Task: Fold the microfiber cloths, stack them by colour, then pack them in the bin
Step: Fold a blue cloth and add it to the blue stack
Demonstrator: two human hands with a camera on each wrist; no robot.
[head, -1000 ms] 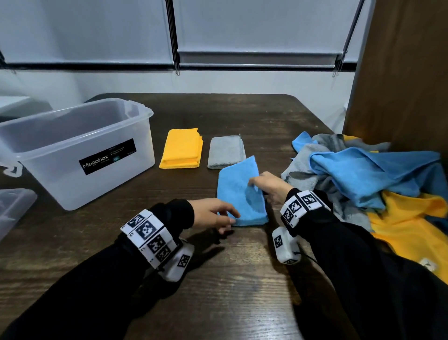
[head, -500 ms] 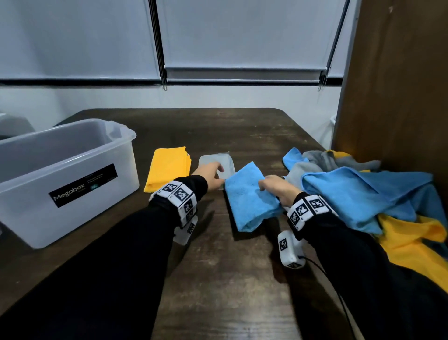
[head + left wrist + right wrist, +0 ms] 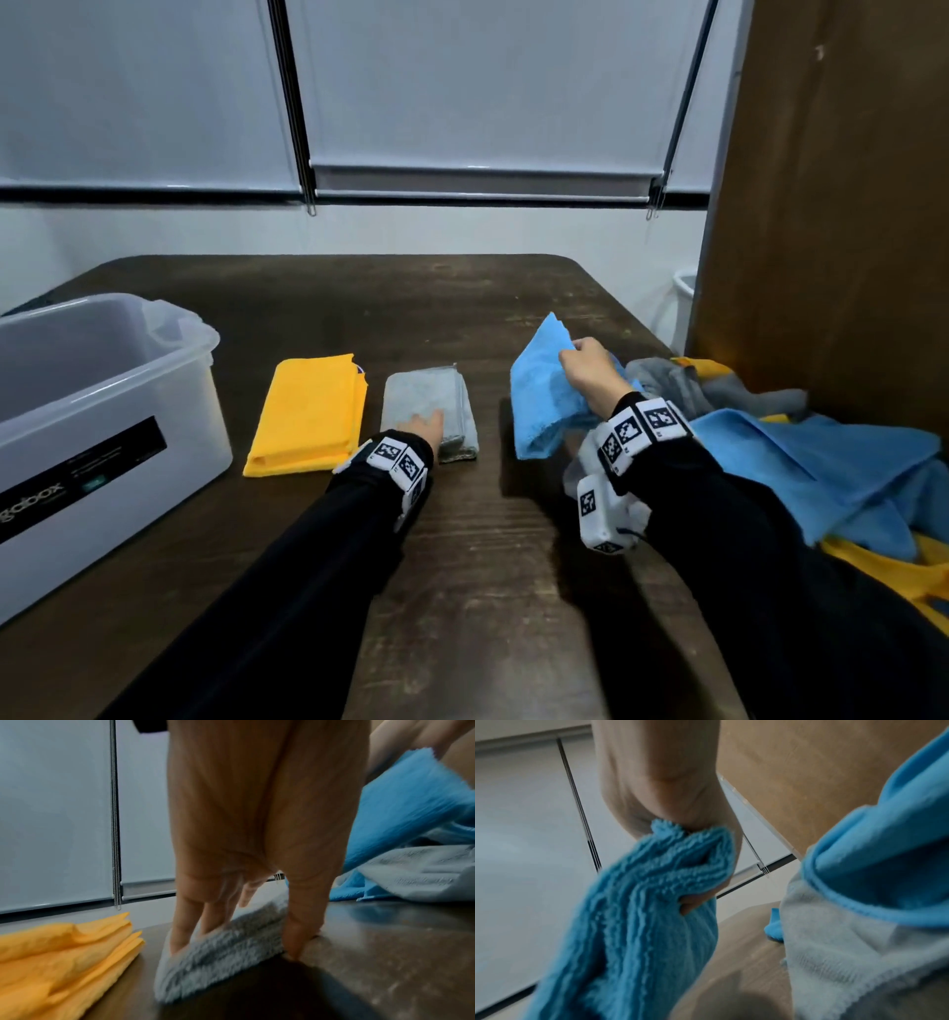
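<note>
I see the left hand (image 3: 422,424) flat on the folded grey stack (image 3: 423,393): fingers straight on top, thumb vs. its right edge, gripping nothing. The right hand (image 3: 590,367) is curled tight round the folded blue cloth (image 3: 539,406), held up off the surface (image 3: 488,565) just right of the grey. The yellow stack (image 3: 308,411) sits btwn grey & the bin (image 3: 113,411). A loose pile (image 3: 821,452) lies far right.

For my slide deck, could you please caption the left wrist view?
Left hand presses the folded grey cloth, thumb at its edge, yellow stack alongside.
</note>
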